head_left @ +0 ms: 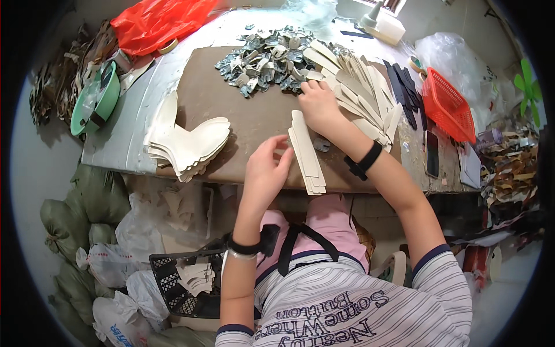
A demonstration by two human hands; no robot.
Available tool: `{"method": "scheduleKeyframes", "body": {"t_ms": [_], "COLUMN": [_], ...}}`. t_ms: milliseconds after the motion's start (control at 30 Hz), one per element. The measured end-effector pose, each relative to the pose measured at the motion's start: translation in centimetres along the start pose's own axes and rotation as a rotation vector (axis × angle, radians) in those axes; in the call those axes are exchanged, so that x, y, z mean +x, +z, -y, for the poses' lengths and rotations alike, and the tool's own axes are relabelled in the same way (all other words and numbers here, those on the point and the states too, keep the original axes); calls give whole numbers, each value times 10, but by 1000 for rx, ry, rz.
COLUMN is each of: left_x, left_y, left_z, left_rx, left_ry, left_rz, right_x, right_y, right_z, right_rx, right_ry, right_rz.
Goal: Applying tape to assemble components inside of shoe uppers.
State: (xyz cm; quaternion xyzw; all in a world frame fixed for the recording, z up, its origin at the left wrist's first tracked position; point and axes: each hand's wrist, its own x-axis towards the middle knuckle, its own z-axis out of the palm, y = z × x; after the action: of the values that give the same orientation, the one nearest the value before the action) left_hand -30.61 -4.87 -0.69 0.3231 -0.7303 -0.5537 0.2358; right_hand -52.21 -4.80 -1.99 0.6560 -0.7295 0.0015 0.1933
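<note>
My left hand (pixel 267 169) is beside a small stack of cream strips (pixel 305 157) at the table's front edge. Its fingers and thumb are apart, with nothing between them. My right hand (pixel 319 109) reaches over to the near right edge of a heap of small metal-and-cream pieces (pixel 266 61). Its fingers curl down there, and whatever they pinch is hidden. To its right fans a large pile of cream strips (pixel 365 92). One small metal piece (pixel 322 144) lies between the short stack and my right forearm.
Cream Y-shaped pieces (pixel 188 141) are stacked at the left front edge. Black strips (pixel 403 92), a red basket (pixel 448 107) and a phone (pixel 432 153) lie at the right. A green basin (pixel 95 101) stands far left. Below the table sits a black crate (pixel 185 283).
</note>
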Motion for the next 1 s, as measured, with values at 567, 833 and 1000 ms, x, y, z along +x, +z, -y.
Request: {"method": "scheduleKeyframes", "body": {"t_ms": [567, 833, 1000], "left_x": [77, -13, -65], "left_y": [37, -10, 4], "left_z": [45, -4, -12], "left_rx": [145, -367, -487], "left_ry": [86, -49, -128], "left_rz": [-298, -260, -184], "right_x": [-127, -152, -128], "right_y": [-15, -22, -23], "right_z": [17, 26, 34], "right_rx": [497, 736, 531], "right_ry": [168, 498, 545], "right_rz": [-372, -302, -53]}}
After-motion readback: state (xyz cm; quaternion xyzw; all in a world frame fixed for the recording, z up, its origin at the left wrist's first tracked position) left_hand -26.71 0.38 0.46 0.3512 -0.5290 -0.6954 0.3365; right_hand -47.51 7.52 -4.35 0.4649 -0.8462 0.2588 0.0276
